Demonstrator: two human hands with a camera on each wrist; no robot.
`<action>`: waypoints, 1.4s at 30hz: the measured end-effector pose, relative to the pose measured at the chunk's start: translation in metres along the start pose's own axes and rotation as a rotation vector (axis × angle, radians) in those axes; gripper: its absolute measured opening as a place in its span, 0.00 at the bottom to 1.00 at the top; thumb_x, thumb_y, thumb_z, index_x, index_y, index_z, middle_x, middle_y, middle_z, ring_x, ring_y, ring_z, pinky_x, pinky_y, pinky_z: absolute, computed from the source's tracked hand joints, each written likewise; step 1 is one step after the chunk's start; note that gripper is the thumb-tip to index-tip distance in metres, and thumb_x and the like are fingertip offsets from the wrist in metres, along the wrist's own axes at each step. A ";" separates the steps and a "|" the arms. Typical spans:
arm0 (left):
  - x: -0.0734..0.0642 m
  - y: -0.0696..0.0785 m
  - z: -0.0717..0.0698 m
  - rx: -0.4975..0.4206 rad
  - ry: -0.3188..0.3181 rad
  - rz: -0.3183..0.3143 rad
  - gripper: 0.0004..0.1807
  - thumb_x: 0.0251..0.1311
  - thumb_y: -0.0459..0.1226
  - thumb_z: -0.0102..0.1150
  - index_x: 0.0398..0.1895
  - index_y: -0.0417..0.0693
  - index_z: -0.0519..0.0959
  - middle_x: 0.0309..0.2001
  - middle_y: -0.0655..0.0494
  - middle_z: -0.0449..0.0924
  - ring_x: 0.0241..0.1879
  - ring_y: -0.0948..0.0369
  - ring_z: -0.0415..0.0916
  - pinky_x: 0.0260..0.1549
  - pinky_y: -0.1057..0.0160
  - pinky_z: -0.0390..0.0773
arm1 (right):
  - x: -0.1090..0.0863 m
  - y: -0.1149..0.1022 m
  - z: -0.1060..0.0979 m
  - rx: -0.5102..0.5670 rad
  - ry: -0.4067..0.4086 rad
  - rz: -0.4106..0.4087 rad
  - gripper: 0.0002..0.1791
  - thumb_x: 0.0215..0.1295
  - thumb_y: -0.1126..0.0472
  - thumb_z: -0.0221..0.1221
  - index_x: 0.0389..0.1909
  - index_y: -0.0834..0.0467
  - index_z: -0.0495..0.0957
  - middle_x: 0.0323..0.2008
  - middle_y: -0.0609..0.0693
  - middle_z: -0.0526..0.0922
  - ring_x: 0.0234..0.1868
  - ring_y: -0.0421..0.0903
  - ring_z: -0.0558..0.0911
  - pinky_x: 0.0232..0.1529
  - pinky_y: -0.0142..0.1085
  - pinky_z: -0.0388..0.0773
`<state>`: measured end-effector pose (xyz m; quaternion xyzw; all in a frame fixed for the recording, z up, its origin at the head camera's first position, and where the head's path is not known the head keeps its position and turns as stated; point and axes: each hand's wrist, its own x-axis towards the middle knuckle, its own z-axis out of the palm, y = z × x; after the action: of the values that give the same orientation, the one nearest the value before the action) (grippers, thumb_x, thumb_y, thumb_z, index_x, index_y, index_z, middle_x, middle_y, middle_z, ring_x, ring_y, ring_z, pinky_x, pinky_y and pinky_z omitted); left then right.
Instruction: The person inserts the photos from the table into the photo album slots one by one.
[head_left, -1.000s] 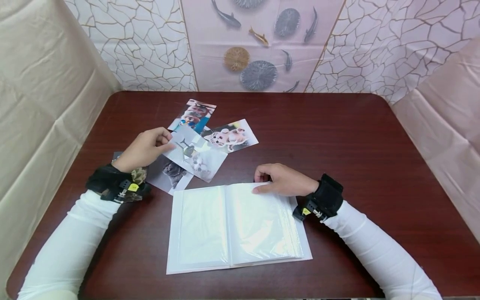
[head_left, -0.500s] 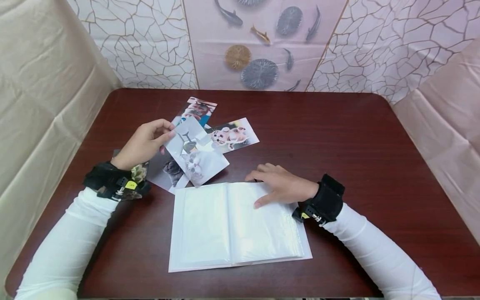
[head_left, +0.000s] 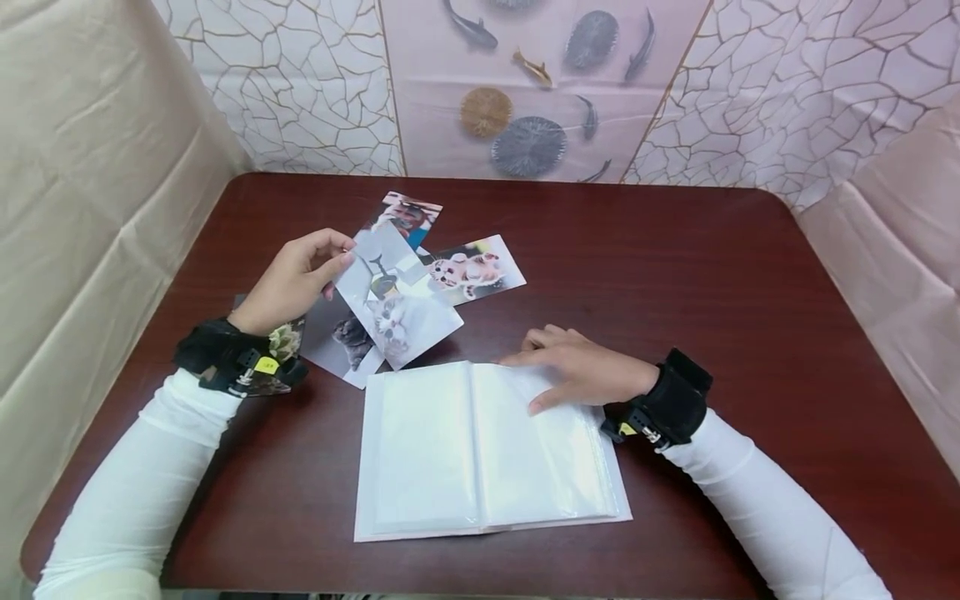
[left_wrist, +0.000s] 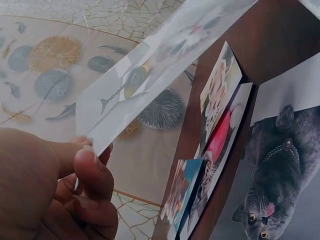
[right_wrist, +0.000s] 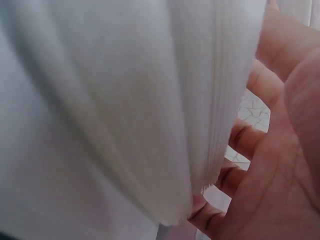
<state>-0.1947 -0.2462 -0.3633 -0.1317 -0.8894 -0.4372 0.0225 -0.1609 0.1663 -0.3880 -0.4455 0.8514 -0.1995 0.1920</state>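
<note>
My left hand (head_left: pixel 296 275) pinches one corner of a pale photo print (head_left: pixel 393 296), which shows a light cat and a glass. In the left wrist view the thumb and fingers meet at the print's corner, and the print (left_wrist: pixel 150 75) slants up over the other photos. An open photo album (head_left: pixel 420 450) with clear plastic sleeves lies flat on the table. My right hand (head_left: pixel 585 371) holds its right side near the top edge, thumb on the sleeve. In the right wrist view, bent fingers (right_wrist: pixel 245 137) reach round the stacked page edges (right_wrist: pixel 215 100).
Under and behind the held print lie a grey cat photo (head_left: pixel 330 333), a kitten photo (head_left: pixel 472 271) and a colourful photo (head_left: pixel 412 217). Another print (head_left: pixel 281 354) is mostly hidden beneath the left wrist. Patterned cloth (head_left: pixel 525 92) hangs behind the dark table (head_left: pixel 675 275).
My left hand has lifted the pale print and moved it slightly up and away. My right thumb has slid lower on the sleeve, its fingers spreading along the top edge.
</note>
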 end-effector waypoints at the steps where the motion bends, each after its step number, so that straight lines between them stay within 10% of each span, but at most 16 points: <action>1: 0.000 0.000 0.000 -0.008 0.002 0.000 0.12 0.74 0.37 0.54 0.56 0.47 0.77 0.35 0.49 0.74 0.24 0.55 0.72 0.26 0.66 0.74 | -0.003 0.000 0.000 -0.003 0.001 0.002 0.39 0.57 0.39 0.69 0.70 0.44 0.74 0.45 0.43 0.74 0.46 0.40 0.66 0.48 0.40 0.61; 21: 0.002 0.019 0.011 -0.023 -0.071 0.021 0.16 0.74 0.35 0.54 0.62 0.47 0.77 0.30 0.48 0.73 0.28 0.43 0.74 0.23 0.66 0.70 | -0.013 -0.008 -0.010 0.113 -0.018 0.137 0.25 0.58 0.45 0.72 0.54 0.48 0.78 0.42 0.41 0.75 0.44 0.41 0.73 0.46 0.34 0.74; 31: -0.006 0.032 0.023 -0.079 -0.122 0.069 0.20 0.75 0.37 0.54 0.66 0.56 0.77 0.36 0.49 0.75 0.30 0.43 0.72 0.20 0.65 0.69 | 0.031 -0.023 -0.034 0.329 0.271 0.055 0.11 0.75 0.55 0.58 0.52 0.55 0.80 0.37 0.54 0.84 0.35 0.49 0.79 0.39 0.36 0.75; 42: -0.012 0.040 0.032 -0.116 -0.073 0.116 0.18 0.76 0.39 0.51 0.65 0.58 0.78 0.27 0.46 0.70 0.22 0.55 0.65 0.17 0.63 0.63 | 0.076 -0.033 -0.044 0.511 0.207 0.041 0.10 0.76 0.61 0.56 0.35 0.61 0.77 0.20 0.51 0.70 0.21 0.48 0.67 0.29 0.35 0.65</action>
<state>-0.1709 -0.2007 -0.3542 -0.2000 -0.8536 -0.4810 0.0076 -0.2005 0.0932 -0.3455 -0.3423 0.7974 -0.4485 0.2141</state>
